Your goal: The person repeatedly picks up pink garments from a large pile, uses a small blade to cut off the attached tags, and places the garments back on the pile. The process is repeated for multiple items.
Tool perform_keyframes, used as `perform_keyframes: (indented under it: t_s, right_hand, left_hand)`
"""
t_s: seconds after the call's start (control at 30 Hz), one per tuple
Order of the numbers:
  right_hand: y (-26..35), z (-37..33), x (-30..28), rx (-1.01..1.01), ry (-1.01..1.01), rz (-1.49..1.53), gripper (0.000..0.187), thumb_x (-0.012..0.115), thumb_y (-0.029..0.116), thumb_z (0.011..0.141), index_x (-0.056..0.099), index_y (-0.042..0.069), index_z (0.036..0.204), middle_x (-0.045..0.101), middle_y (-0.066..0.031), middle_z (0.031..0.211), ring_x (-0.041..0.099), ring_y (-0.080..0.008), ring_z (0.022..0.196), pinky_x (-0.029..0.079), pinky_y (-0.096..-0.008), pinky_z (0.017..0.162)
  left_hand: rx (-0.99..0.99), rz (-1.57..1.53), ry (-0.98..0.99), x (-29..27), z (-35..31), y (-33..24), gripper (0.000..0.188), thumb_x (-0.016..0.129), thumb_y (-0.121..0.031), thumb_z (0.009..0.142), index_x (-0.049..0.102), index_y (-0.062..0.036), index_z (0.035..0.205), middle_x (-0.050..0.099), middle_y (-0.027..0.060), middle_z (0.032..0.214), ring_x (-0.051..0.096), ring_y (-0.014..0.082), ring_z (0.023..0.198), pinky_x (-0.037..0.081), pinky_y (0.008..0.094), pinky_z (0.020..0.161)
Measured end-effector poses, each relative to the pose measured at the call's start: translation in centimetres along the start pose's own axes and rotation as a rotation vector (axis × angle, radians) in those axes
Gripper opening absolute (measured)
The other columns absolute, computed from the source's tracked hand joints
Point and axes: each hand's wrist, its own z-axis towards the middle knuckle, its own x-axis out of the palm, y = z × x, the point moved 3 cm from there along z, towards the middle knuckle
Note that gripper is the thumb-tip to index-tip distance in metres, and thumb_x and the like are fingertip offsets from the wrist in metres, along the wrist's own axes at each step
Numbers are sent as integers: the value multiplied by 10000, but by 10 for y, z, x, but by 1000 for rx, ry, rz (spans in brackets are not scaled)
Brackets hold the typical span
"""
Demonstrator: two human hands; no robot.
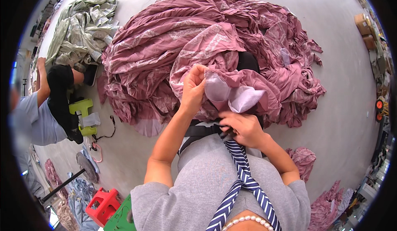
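A large heap of dusty-pink patterned fabric [153, 53] spreads in front of me and reaches over my lap. My left hand [193, 91] is raised at its near side, thumb and fingers pinching the fabric's edge. Right beside those fingertips, a pale lilac patch [216, 88] shows on the cloth, and a second pale lilac flap [245, 99] folds over to its right. My right hand [244, 128] is at my waist, just below the flap, with curled fingers. Something small and dark shows under its fingertips, too unclear to name.
At the left another person [41, 119] sits by a pile of pale green fabric [84, 28]. Near them are a lime-green stool [84, 111] and a dark cord [108, 132]. A red stool [103, 206] stands at lower left. Cardboard boxes [363, 25] line the right side.
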Motion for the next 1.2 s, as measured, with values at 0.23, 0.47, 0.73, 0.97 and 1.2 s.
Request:
perform_keyframes:
  t_s: [0.23,0.47,0.73,0.97,1.2]
  right_hand:
    - [14,51,-75,204,-429,-179,166,725,99,736,620,52,855,592,-61,712,600,-201,611,479,-299,557]
    - [-17,71,-48,212,-337,94,226,764,146,754,644,26,904,595,-52,731,568,-147,609,423,-250,528]
    - [-20,69,-60,378,-481,740,173,641,152,915,549,33,830,597,9,687,477,-19,573,389,-171,517]
    - [-37,66,-65,396,-521,417,188,648,172,908,537,24,940,602,-19,724,509,-55,590,420,-196,563]
    - [-23,35,-61,455,-304,310,214,643,149,903,532,-4,1004,607,-49,765,576,-78,680,463,-232,618]
  left_hand:
    - [49,103,-14,13,-8,-14,139,627,-50,892,509,-49,965,644,20,872,607,61,766,484,193,683]
    - [82,221,7,24,-11,-18,154,596,12,886,498,-30,998,638,32,901,601,62,802,468,186,687]
    - [12,109,68,16,-14,-15,200,620,12,875,509,-26,1037,629,15,890,584,47,773,447,169,651]
    - [-7,185,40,15,-16,-17,205,618,15,875,541,-2,1064,648,40,941,608,61,809,475,177,679]
    - [37,81,37,6,-16,-13,199,647,-12,866,543,-7,1036,650,52,955,623,91,854,493,218,760]
